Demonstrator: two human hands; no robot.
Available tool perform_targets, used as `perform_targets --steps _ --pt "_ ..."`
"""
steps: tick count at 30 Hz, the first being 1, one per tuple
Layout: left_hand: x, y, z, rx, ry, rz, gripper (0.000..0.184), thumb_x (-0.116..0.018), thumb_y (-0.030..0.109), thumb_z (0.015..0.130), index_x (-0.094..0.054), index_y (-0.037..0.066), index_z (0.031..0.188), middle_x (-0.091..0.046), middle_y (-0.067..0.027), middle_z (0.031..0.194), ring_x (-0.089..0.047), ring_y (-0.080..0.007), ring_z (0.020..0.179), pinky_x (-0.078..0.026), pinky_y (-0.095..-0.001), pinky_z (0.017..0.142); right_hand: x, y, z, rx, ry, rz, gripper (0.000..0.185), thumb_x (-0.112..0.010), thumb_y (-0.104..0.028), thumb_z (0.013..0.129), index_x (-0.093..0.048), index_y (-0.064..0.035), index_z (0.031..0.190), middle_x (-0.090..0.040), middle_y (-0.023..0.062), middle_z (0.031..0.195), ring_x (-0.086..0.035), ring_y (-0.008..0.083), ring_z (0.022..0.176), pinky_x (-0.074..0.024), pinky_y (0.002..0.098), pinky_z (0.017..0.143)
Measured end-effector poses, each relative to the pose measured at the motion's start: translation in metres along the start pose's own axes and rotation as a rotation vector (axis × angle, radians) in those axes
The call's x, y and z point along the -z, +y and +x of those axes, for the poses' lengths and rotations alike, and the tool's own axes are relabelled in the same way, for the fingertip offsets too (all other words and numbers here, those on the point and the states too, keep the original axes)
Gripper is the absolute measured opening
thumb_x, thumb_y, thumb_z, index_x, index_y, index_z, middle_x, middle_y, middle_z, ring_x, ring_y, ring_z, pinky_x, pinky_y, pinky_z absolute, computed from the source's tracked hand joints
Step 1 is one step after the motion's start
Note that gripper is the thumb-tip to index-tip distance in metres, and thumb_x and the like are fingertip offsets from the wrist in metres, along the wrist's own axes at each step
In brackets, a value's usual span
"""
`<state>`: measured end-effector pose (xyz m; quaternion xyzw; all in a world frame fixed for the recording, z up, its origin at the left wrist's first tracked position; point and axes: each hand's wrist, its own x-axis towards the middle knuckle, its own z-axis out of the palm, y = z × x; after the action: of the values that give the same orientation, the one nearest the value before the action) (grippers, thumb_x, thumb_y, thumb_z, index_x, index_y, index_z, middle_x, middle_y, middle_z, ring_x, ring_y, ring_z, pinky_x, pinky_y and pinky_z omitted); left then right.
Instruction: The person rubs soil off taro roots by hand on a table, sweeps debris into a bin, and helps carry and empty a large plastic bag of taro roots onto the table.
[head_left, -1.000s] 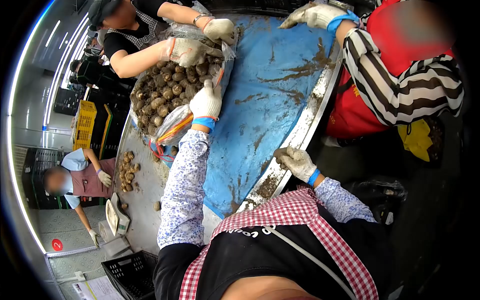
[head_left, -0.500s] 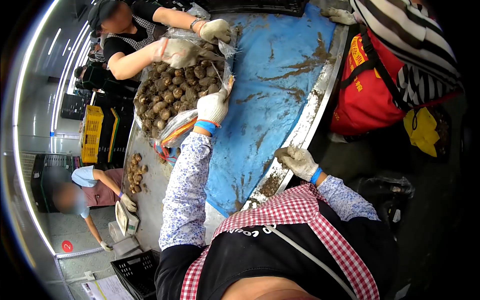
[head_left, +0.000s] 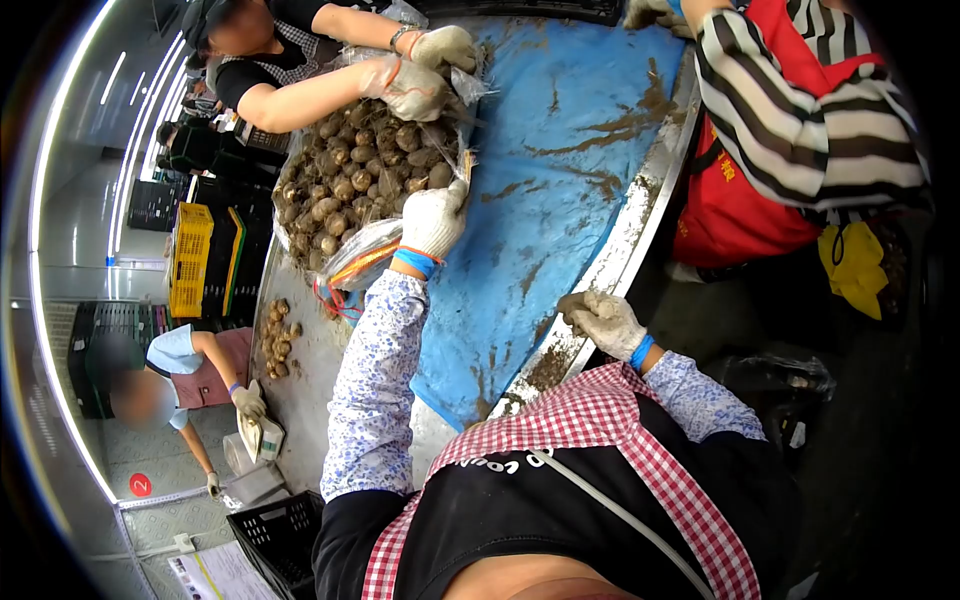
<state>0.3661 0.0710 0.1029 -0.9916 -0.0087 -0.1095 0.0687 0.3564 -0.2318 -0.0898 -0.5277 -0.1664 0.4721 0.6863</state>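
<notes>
My left hand (head_left: 432, 222), in a white knitted glove, is closed on the edge of a clear plastic bag (head_left: 362, 252) with an orange stripe. The bag lies open around a heap of small brown taros (head_left: 345, 180). My right hand (head_left: 606, 325), gloved and muddy at the fingers, is curled over the table's metal rim (head_left: 600, 285). Whatever its fingers may hold cannot be made out. Across the bag, a co-worker's gloved hands (head_left: 418, 90) grip the bag's far edge.
A mud-streaked blue sheet (head_left: 530, 220) covers the table. Loose taros (head_left: 280, 340) lie at the left, near another co-worker's hand at a scale (head_left: 262, 435). A black crate (head_left: 275, 545) stands lower left. A person in striped sleeves (head_left: 800, 120) stands at the right.
The co-worker's hands across the bag have shifted right, closer together. My left hand has moved slightly right with the bag edge. The striped-sleeved person has leaned further over the table.
</notes>
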Motion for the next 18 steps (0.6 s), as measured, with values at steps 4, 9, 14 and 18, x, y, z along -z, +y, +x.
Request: perform_targets --steps 4,9,14,18 --pt "0.002 0.001 0.001 -0.036 -0.075 0.056 0.014 -0.060 0.015 0.079 -0.062 0.008 0.091 -0.061 -0.0129 0.063 -0.063 -0.0324 0.062 -0.048 -0.0437 0.056 -0.001 -0.002 -0.002 -0.100 0.010 0.253 0.019 -0.060 -0.011 0.093 -0.058 0.0014 0.107 -0.063 0.0034 0.090 -0.060 0.0114 0.072 -0.0531 0.0219 0.065" --pt "0.003 0.003 -0.001 -0.084 -0.093 0.087 0.022 -0.059 0.012 0.077 -0.062 0.007 0.098 -0.062 -0.0116 0.064 -0.063 -0.0317 0.064 -0.048 -0.0433 0.058 -0.007 -0.021 -0.011 0.085 -0.005 -0.057 0.019 -0.058 -0.013 0.094 -0.058 -0.0001 0.109 -0.062 0.0070 0.090 -0.060 0.0129 0.074 -0.0527 0.0240 0.064" --pt "0.004 0.004 -0.004 -0.101 -0.142 0.078 0.029 -0.059 0.012 0.079 -0.060 0.006 0.107 -0.063 -0.0121 0.068 -0.063 -0.0318 0.067 -0.048 -0.0432 0.061 -0.020 -0.060 -0.009 -0.070 0.013 0.042 0.019 -0.057 -0.019 0.095 -0.058 -0.0021 0.104 -0.058 0.0055 0.084 -0.052 0.0090 0.063 -0.0451 0.0220 0.055" --pt "0.010 0.012 -0.007 -0.049 -0.186 0.151 0.035 -0.059 0.010 0.076 -0.059 0.005 0.111 -0.065 -0.0119 0.071 -0.064 -0.0303 0.070 -0.047 -0.0419 0.063 -0.022 -0.091 0.025 -0.082 -0.089 0.330 0.030 -0.056 -0.032 0.096 -0.056 -0.0019 0.100 -0.056 0.0050 0.083 -0.044 0.0074 0.057 -0.0390 0.0214 0.049"
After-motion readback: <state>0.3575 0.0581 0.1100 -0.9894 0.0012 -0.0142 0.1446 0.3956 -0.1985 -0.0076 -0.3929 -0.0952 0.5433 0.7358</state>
